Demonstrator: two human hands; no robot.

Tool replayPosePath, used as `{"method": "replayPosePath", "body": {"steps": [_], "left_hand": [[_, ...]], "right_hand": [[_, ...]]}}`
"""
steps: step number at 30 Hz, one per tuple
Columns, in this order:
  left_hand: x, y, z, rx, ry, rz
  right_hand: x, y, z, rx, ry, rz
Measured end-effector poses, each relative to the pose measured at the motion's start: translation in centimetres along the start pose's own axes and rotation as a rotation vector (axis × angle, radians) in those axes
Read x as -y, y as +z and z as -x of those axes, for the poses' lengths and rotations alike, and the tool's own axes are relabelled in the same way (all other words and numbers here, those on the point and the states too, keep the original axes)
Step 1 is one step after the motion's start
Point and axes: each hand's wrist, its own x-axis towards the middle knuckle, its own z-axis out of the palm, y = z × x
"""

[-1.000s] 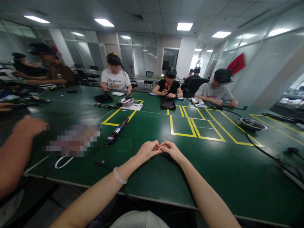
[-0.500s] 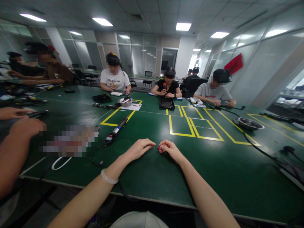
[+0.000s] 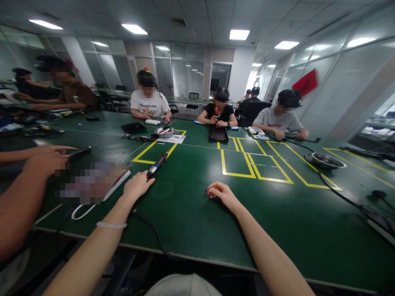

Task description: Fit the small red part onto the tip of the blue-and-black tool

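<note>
The green table is bare between my two hands and on to the yellow tape boxes ahead. Its near edge runs just under my forearms. On my left a co-worker's arm crowds the corner, near my left hand. To the right there is open room as far as a black cable and a metal bowl.

My left hand lies on the tail end of the electric screwdriver, fingers loosely curled, where its cord drops over the edge. I cannot tell whether I grip it. My right hand rests well apart from it, thumb and forefinger pinching a small red part low over the table, other fingers tucked.
</note>
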Motion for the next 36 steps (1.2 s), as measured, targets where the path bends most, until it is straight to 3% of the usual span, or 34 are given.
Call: {"method": "replayPosePath", "body": {"steps": [10,14,21,27,31,36], "left_hand": [[-2.0,-0.5,0.3,-0.007,0.086,-0.049],[-4.7,-0.6,1.6,-0.02,0.165,-0.046],[-11.4,-0.5,4.5,-0.025,0.354,0.006],[-16.4,-0.4,6.8,-0.039,0.48,0.018],[-18.0,-0.3,7.6,-0.033,0.517,0.035],[-18.4,-0.3,7.9,-0.024,0.555,0.046]], "right_hand": [[-0.4,0.1,-0.1,-0.026,0.023,-0.027],[-0.7,0.2,-0.2,-0.015,0.014,-0.02],[-1.1,0.4,-0.3,0.013,-0.062,0.06],[-0.8,0.9,-0.1,-0.017,-0.14,0.271],[-0.7,1.1,0.0,-0.023,-0.182,0.419],[-0.4,1.3,0.1,-0.014,-0.247,0.64]]}}
